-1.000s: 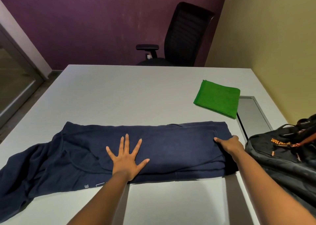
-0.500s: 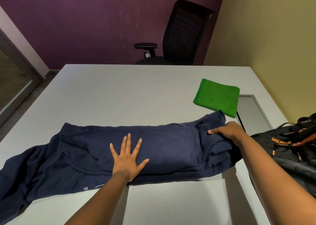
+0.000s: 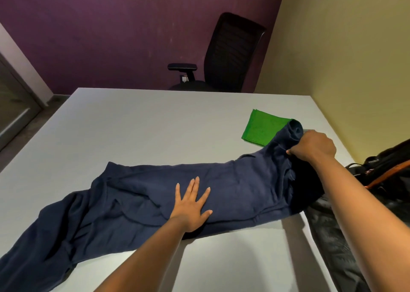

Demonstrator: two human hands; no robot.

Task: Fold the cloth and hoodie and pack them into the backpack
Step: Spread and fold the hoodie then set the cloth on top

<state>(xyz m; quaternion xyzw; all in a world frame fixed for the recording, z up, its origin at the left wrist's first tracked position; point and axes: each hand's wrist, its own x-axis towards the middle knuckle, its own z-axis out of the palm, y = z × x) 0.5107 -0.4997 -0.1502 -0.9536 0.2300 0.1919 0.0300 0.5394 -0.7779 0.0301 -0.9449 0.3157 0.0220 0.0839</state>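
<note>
A navy blue hoodie (image 3: 137,194) lies lengthwise across the white table (image 3: 155,123), its left part trailing toward the near left edge. My left hand (image 3: 192,205) presses flat on its middle, fingers spread. My right hand (image 3: 315,146) grips the hoodie's right end and holds it raised off the table. That raised end hides part of the folded green cloth (image 3: 263,128) lying behind it. The black backpack (image 3: 386,169) with orange trim sits at the table's right edge, partly behind my right forearm.
A black office chair (image 3: 230,54) stands beyond the far table edge against the purple wall. A yellow wall runs along the right side. A grey inset panel in the tabletop lies near the green cloth, mostly hidden by my right hand.
My right hand has gripped the hoodie's right end and lifted it up and away from me, in front of the green cloth. My left hand has stayed pressed on the middle.
</note>
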